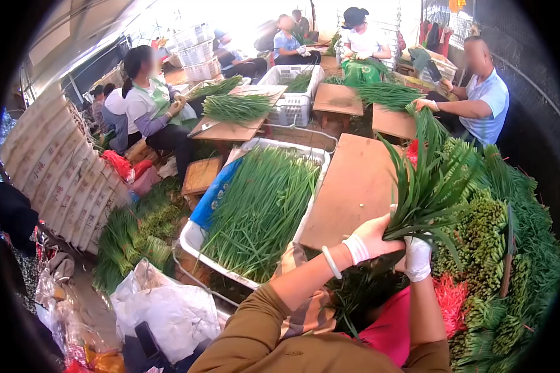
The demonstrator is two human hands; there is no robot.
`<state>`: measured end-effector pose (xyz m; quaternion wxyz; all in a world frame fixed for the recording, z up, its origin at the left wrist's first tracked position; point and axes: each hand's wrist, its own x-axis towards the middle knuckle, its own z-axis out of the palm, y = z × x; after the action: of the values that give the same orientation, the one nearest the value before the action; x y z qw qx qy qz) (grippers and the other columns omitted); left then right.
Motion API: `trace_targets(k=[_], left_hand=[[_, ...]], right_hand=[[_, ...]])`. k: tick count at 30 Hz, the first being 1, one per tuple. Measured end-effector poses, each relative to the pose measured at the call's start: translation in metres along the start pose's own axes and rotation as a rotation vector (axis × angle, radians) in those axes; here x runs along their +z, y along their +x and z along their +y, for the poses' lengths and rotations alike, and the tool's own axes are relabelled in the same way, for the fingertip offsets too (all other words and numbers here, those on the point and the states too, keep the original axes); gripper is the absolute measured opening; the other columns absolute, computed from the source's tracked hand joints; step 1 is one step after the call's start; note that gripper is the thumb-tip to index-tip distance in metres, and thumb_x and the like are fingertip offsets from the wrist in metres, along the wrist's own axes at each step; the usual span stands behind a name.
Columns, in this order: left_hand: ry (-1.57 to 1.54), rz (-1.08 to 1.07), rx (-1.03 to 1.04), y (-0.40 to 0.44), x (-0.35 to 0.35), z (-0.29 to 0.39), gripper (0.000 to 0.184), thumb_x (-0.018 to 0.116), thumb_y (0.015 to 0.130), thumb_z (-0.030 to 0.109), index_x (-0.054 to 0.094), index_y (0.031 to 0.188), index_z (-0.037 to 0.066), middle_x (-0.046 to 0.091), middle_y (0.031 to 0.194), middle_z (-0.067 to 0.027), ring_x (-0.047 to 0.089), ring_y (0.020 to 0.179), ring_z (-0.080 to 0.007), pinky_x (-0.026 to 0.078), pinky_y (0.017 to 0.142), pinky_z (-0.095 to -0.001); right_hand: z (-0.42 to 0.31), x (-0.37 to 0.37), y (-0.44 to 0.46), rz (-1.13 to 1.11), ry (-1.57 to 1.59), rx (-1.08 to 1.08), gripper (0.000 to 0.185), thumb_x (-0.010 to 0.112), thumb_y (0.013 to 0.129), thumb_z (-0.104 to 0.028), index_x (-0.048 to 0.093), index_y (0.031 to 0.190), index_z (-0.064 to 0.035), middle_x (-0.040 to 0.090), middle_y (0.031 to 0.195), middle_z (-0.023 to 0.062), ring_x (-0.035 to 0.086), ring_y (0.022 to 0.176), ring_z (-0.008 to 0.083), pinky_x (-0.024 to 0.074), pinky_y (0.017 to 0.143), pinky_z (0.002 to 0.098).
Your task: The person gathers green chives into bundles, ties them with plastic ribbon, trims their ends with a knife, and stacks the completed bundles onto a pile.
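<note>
Two grips of mine meet near the lower end of one bunch of long green leaves (420,180), held up in front of me beyond the right edge of the nearest bench (342,186). My left grip (374,239), with white wrapping at the wrist and a pale bracelet (331,262) farther down the forearm, is closed about the base of the bunch, thumb raised along one side. My right grip (418,253), its back covered in white, stands just beside that base; leaves overhang its fingers, and I cannot tell whether they are pinching anything. The leaves fan upward and to the right, out over stacked bundles (484,236) of greens at my right. Red strands (451,303) lie among those bundles near my right forearm.

To the left of the bench stands a white crate (191,244) filled with loose greens (261,205), a blue sheet (213,198) along its left side. More bundles (137,231) lie on the floor beyond, above a white sack (168,311).

Farther off, a person in light blue (490,102) has one hand on leaves at another bench (393,122); a second person (148,102) sits at left, near a knife (203,129).
</note>
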<state>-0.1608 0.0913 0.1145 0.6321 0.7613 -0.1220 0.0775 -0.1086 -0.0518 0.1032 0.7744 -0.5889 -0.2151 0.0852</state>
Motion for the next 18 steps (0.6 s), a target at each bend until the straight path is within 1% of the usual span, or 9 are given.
trace_targets(k=[2,3,7,9,10,13,14,16,18], left_hand=[[-0.121,-0.053,-0.054,-0.019,0.000,0.007,0.068,0.074,0.072,0.011,0.043,0.131,0.001,0.059,0.117,-0.0119,0.054,0.111,-0.0183,0.041,0.097,-0.0328],[-0.034,0.074,0.088,-0.031,0.004,0.005,0.066,0.073,0.073,0.010,0.043,0.131,0.000,0.055,0.123,-0.0098,0.049,0.116,-0.0185,0.039,0.100,-0.0334],[-0.736,0.182,-0.013,-0.085,0.020,-0.009,0.059,0.069,0.080,0.010,0.042,0.132,0.004,0.050,0.125,-0.0053,0.046,0.116,-0.0164,0.036,0.102,-0.0341],[-0.823,0.248,-0.063,-0.119,0.012,-0.028,0.048,0.066,0.084,0.008,0.047,0.128,0.003,0.054,0.121,-0.0046,0.050,0.113,-0.0164,0.040,0.098,-0.0341],[-0.910,0.276,-0.112,-0.136,0.011,-0.043,0.048,0.065,0.082,0.007,0.047,0.127,0.002,0.056,0.119,-0.0078,0.054,0.109,-0.0213,0.044,0.095,-0.0371],[-1.055,0.309,-0.158,-0.162,-0.005,-0.029,0.043,0.061,0.079,0.001,0.050,0.121,0.000,0.062,0.104,-0.0159,0.063,0.095,-0.0307,0.053,0.082,-0.0423],[-1.055,0.379,-0.152,-0.169,-0.008,-0.025,0.039,0.061,0.080,0.002,0.051,0.118,-0.001,0.062,0.100,-0.0157,0.063,0.093,-0.0309,0.054,0.081,-0.0431],[-1.096,0.486,-0.251,-0.186,-0.011,-0.023,0.032,0.061,0.080,0.005,0.054,0.110,-0.002,0.062,0.093,-0.0151,0.063,0.088,-0.0313,0.053,0.080,-0.0446],[-1.197,0.505,-0.200,-0.205,-0.020,-0.066,0.031,0.063,0.080,0.005,0.054,0.109,0.001,0.061,0.096,-0.0131,0.061,0.090,-0.0306,0.050,0.085,-0.0463]], right_hand=[[-0.023,0.015,-0.019,-0.004,0.045,0.080,0.017,0.058,0.090,-0.010,0.059,0.106,-0.0031,0.061,0.098,0.0027,0.057,0.086,0.0122,0.0478,0.076,0.0263],[-0.028,0.024,-0.026,-0.026,0.048,0.005,0.019,0.056,0.091,-0.012,0.058,0.107,-0.0028,0.061,0.098,0.0025,0.056,0.087,0.0121,0.0474,0.076,0.0263],[-0.015,0.061,-0.051,-0.230,0.040,0.110,0.026,0.057,0.087,-0.012,0.057,0.111,-0.0002,0.062,0.099,0.0059,0.057,0.088,0.0146,0.0467,0.079,0.0295],[-0.026,0.077,-0.040,-0.496,-0.391,-0.121,0.024,0.061,0.084,-0.018,0.063,0.103,-0.0023,0.064,0.100,0.0119,0.061,0.086,0.0244,0.0475,0.080,0.0336],[-0.030,0.084,-0.027,-0.660,-0.717,-0.442,0.028,0.064,0.081,-0.028,0.067,0.096,-0.0053,0.063,0.100,0.0177,0.060,0.089,0.0353,0.0474,0.082,0.0391],[-0.010,0.118,-0.004,-0.958,-0.877,-0.061,0.049,0.064,0.079,-0.052,0.068,0.100,-0.0076,0.065,0.100,0.0200,0.060,0.097,0.0398,0.0454,0.087,0.0447],[-0.008,0.127,0.007,-0.949,-0.846,-0.039,0.059,0.062,0.079,-0.059,0.064,0.113,-0.0102,0.066,0.102,0.0195,0.062,0.096,0.0370,0.0467,0.087,0.0436],[0.012,0.153,0.056,-0.855,-0.720,0.048,0.071,0.060,0.081,-0.059,0.049,0.133,-0.0117,0.060,0.118,0.0215,0.062,0.105,0.0305,0.0474,0.090,0.0391],[0.009,0.182,0.108,-0.727,-0.655,0.058,0.069,0.061,0.084,-0.051,0.044,0.137,-0.0109,0.063,0.115,0.0193,0.063,0.101,0.0281,0.0491,0.086,0.0356]])
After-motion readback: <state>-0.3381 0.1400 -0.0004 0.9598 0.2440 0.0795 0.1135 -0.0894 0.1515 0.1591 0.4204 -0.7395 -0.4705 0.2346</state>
